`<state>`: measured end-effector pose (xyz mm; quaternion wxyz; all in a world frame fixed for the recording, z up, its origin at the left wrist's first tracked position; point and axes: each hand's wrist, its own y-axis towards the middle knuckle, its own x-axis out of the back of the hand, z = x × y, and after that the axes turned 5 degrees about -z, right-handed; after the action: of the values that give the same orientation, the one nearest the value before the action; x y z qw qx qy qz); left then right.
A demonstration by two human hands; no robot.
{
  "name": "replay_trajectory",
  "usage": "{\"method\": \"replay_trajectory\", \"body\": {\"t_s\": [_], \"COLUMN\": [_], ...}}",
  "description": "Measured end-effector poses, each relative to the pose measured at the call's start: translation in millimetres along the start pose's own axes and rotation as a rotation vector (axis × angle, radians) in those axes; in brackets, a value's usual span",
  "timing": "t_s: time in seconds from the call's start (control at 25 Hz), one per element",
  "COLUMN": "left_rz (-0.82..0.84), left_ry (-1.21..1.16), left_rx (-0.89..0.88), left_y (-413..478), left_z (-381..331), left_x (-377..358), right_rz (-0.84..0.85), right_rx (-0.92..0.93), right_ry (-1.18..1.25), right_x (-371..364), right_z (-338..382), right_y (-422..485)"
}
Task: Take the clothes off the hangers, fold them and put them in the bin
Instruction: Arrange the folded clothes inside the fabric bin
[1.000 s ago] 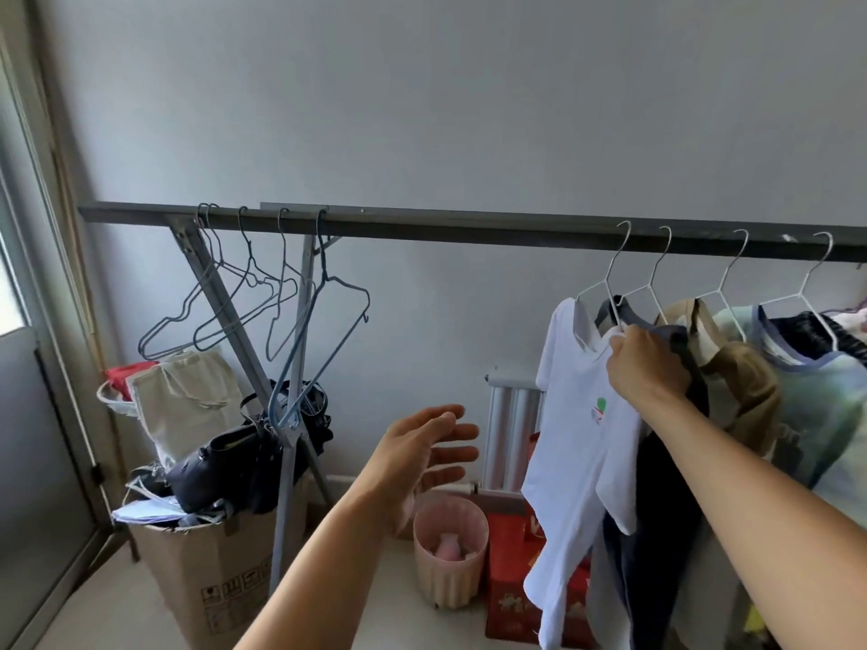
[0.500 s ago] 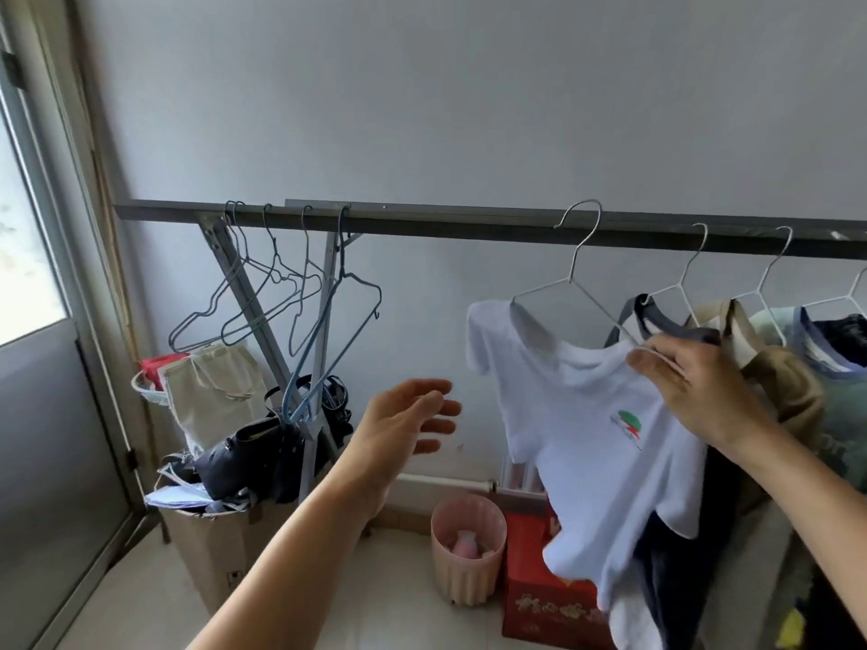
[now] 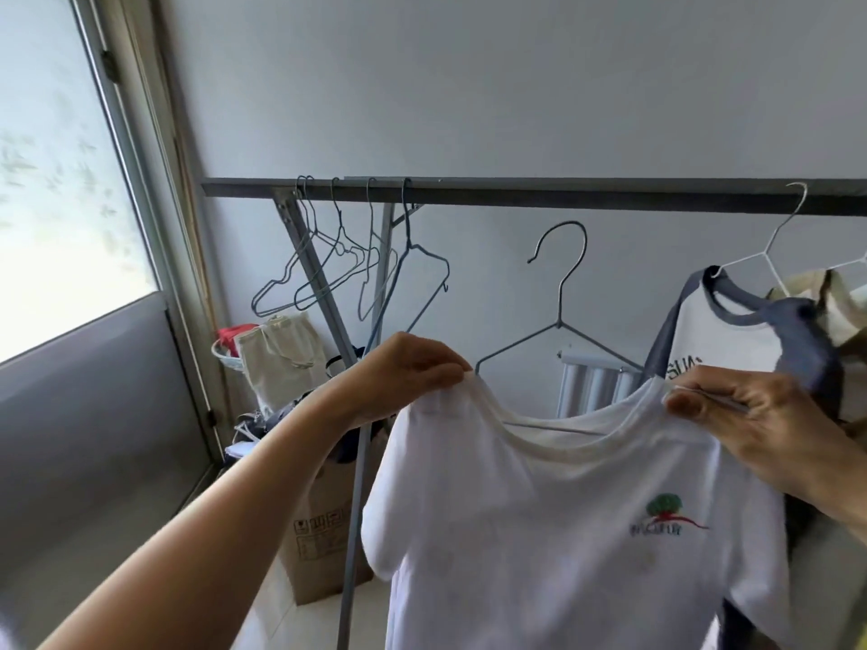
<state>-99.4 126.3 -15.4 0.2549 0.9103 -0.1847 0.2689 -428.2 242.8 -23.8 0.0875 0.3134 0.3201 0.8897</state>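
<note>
The left hand (image 3: 408, 375) is pinching one shoulder of the shirt (image 3: 539, 532); the right hand (image 3: 760, 429) is pinching the other shoulder together with the hanger (image 3: 561, 297) wire. The shirt is hanging spread between them, below the rail (image 3: 563, 195): white, short-sleeved, green-and-red chest logo.

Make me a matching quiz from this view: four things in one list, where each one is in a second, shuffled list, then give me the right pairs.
1. white T-shirt
2. grey-sleeved shirt
3. bare wire hangers
4. cardboard box

A. standing on the floor
B. gripped by the left hand and right hand
C. hooked on the rail, left end
D. hung on the rail, right side

Pairs: 1-B, 2-D, 3-C, 4-A
</note>
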Motion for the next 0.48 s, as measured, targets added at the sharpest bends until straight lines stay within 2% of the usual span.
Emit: {"method": "replay_trajectory", "body": {"t_s": [0.24,0.48], "left_rz": [0.04,0.116], "left_ry": [0.179,0.483], "left_rx": [-0.066,-0.101], "left_y": [-20,-35], "left_z": [-1,-5], "left_x": [13,20], "right_rz": [0.038,0.073], "right_rx": [-0.008,0.03], "right_ry": [0.031,0.024], "right_x": [-6,-7], "right_z": [6,7], "right_y": [-2,-6]}}
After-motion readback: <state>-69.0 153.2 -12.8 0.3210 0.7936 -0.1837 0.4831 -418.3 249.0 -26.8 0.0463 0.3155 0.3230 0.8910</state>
